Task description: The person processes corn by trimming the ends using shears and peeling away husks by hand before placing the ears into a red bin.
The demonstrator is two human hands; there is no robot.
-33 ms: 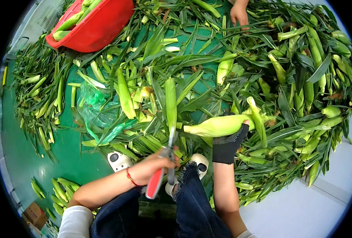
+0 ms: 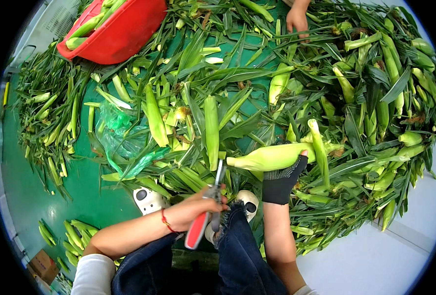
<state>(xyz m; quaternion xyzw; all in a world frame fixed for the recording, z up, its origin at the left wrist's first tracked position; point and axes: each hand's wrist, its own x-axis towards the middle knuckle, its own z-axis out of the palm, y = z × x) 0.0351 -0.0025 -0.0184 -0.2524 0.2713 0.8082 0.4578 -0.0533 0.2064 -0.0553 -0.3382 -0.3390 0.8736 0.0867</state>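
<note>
My bare left hand [image 2: 201, 206], with a red cord on the wrist, is closed round red-and-grey shears [image 2: 197, 228], blades pointing away from me. Just beyond the blade tips lies a green ear of corn [image 2: 211, 132]. My right hand [image 2: 282, 183], in a black fingerless glove, grips a pale green husked ear [image 2: 260, 158] sideways, its narrow end toward the blades and just right of them. A loose-looking pale strip of husk [image 2: 319, 155] hangs across the ear's right end.
Leaves and ears [image 2: 370, 108] heap around me on a green floor [image 2: 46, 162]. A red tub [image 2: 124, 37] holds corn at upper left; a green plastic bag [image 2: 119, 142] lies left. Another person's hand [image 2: 296, 22] is at the top. A cardboard box [image 2: 43, 265] sits lower left.
My left hand and the shears have shifted slightly to the right. My right hand and its ear are almost unmoved.
</note>
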